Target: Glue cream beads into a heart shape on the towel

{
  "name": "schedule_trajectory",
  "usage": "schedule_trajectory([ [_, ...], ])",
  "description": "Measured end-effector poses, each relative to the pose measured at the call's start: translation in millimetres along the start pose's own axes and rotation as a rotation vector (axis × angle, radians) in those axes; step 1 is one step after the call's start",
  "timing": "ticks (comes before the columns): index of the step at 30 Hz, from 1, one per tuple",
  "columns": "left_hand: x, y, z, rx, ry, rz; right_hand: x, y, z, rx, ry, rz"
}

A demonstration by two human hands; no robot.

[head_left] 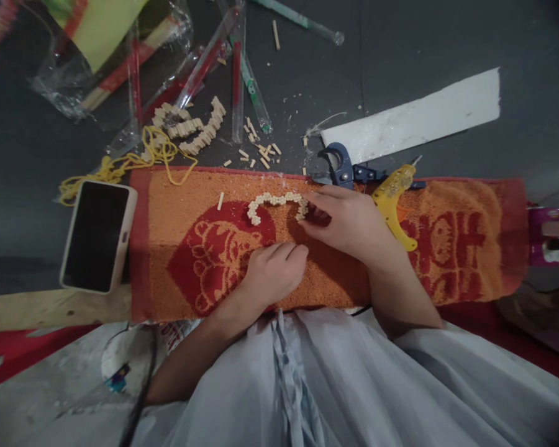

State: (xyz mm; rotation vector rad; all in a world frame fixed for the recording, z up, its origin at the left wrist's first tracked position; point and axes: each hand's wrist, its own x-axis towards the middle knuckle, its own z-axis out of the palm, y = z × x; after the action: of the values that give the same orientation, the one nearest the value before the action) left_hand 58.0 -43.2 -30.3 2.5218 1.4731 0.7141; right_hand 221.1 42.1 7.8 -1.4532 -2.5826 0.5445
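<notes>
A curved row of short wooden stick pieces, joined side by side with their ends facing up, rests on the orange and red towel. At its right end, my right hand closes thumb and fingertips around the last pieces. My left hand is curled just below the row, apart from it; whatever its fingers may hold is hidden. One loose wooden stick piece lies on the towel to the left of the row. A yellow glue gun and a blue-handled cutter lie beside my right hand.
Loose stick pieces and other joined wooden rows lie beyond the towel, near tangled yellow cord. A phone sits left. Plastic-wrapped tubes lie behind, and a white strip at back right.
</notes>
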Motion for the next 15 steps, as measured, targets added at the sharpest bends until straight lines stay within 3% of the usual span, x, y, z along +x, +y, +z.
schedule_trajectory([
  [15, 0.5, -0.6, 0.5, -0.002, -0.019, -0.021, -1.0, 0.0, 2.6, 0.003, 0.052, -0.005],
])
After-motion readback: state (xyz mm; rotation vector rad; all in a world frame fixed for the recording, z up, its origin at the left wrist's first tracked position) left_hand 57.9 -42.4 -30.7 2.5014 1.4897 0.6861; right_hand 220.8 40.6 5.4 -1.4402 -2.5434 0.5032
